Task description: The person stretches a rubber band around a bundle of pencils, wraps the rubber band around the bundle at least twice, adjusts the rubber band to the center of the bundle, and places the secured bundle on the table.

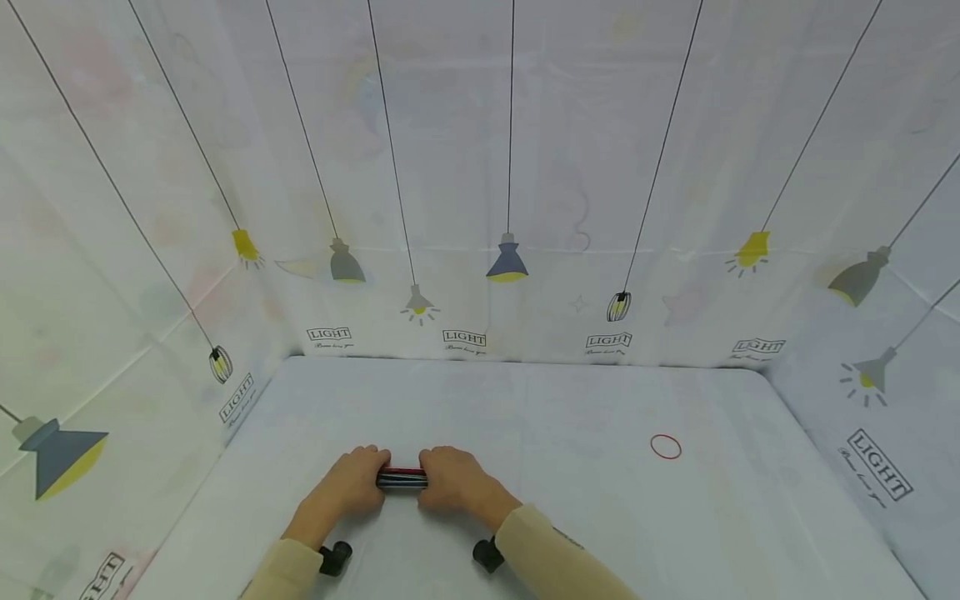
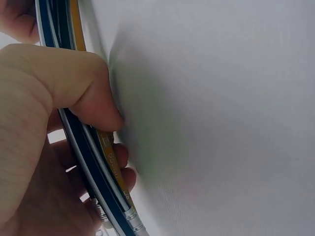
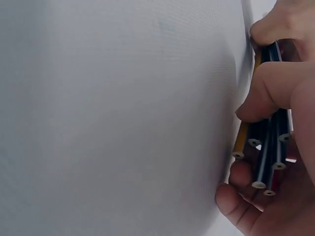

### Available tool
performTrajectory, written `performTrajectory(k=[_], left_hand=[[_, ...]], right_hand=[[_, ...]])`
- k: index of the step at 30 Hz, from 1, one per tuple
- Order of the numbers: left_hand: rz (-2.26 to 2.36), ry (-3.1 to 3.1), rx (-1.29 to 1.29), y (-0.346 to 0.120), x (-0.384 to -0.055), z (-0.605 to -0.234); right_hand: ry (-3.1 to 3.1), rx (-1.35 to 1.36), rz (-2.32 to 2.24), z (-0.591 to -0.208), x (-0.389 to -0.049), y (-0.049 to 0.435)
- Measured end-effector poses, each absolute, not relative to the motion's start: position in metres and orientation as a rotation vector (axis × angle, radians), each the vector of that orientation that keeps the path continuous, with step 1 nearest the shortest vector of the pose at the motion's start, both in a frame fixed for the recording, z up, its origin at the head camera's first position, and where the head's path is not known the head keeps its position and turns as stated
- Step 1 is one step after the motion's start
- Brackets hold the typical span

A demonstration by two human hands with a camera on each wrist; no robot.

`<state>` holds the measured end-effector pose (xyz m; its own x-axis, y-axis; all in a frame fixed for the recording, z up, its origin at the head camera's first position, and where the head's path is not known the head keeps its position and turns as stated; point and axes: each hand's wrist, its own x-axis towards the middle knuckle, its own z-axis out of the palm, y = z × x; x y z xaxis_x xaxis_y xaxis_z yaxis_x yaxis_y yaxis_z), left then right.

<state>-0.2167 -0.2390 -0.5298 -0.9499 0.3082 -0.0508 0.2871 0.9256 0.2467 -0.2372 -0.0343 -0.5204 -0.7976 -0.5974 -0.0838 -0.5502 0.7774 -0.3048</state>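
Both hands grip one bundle of pencils [image 1: 402, 479] low over the white table, left of its middle. Most of the pencils are dark blue or black; one is yellow and one shows red. Around the left end is my left hand [image 1: 348, 483], its thumb bent over the pencils [image 2: 81, 132]; metal ferrules [image 2: 134, 220] stick out below its fingers. My right hand [image 1: 457, 482] holds the other end, where flat, unsharpened pencil ends [image 3: 259, 185] poke out past the thumb. Palms and fingers hide much of the bundle. Whether it touches the table, I cannot tell.
A thin red loop [image 1: 652, 443] lies on the table [image 1: 585, 517] to the right of the hands. White cloth [image 1: 465, 167] printed with hanging lamps rises behind and at both sides. Black wrist devices [image 1: 489, 555] sit under the beige sleeves [image 1: 555, 554].
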Motion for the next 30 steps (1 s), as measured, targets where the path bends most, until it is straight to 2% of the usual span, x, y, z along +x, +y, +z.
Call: performTrajectory(k=[11,30], left_hand=[[0.444,2.996,0.529,-0.228,-0.212,-0.523],[0.473,2.95,0.618,-0.199,-0.205,-0.496]], right_hand=[[2.681,-0.857,-0.691,-0.518,-0.241,-0.014],[2.672,-0.852,-0.802,-0.501,-0.239,0.017]])
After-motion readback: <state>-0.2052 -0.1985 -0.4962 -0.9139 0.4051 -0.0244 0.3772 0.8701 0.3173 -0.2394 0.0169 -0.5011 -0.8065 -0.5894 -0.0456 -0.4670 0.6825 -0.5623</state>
